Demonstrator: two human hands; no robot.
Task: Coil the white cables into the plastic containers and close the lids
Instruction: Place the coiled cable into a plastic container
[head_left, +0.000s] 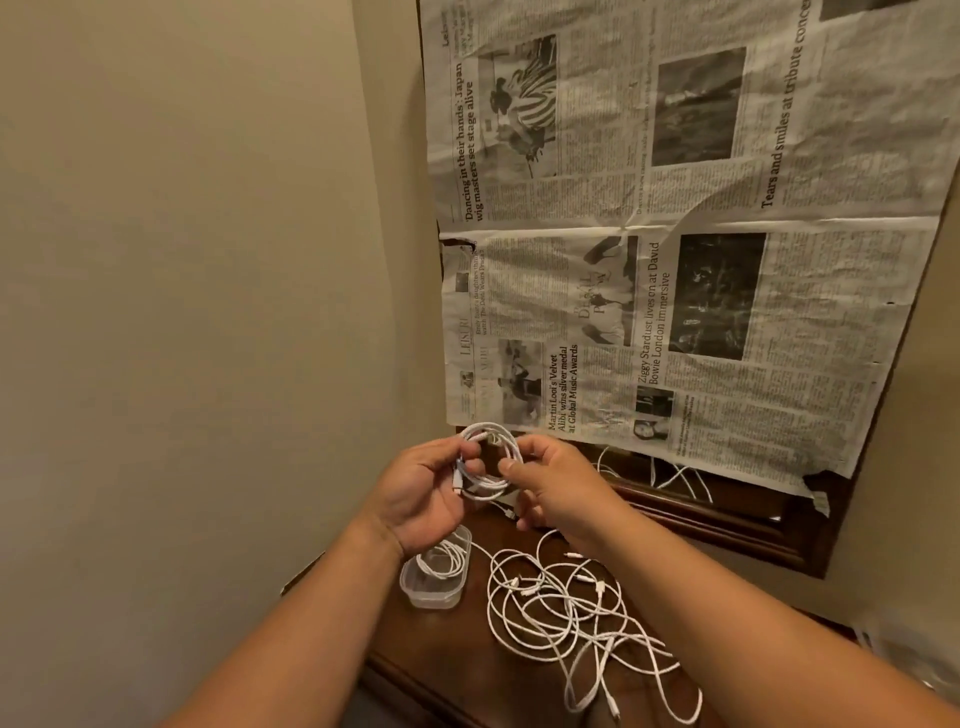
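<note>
A white cable wound into a small coil (491, 457) hangs in the air above the dark wooden table (452, 654). My left hand (421, 493) grips its left side, fingers curled round the loops and a plug end. My right hand (556, 483) pinches the coil's right side. Below my left wrist stands an open clear plastic container (435, 592) with a coiled white cable (441, 561) inside. A tangle of loose white cables (576, 618) lies on the table to the right of the container.
A newspaper sheet (675, 234) covers a dark-framed mirror (727, 514) leaning behind the table; more white cable (675, 475) shows at its lower edge. A beige wall fills the left. Something clear and plastic (904, 654) sits at the far right edge.
</note>
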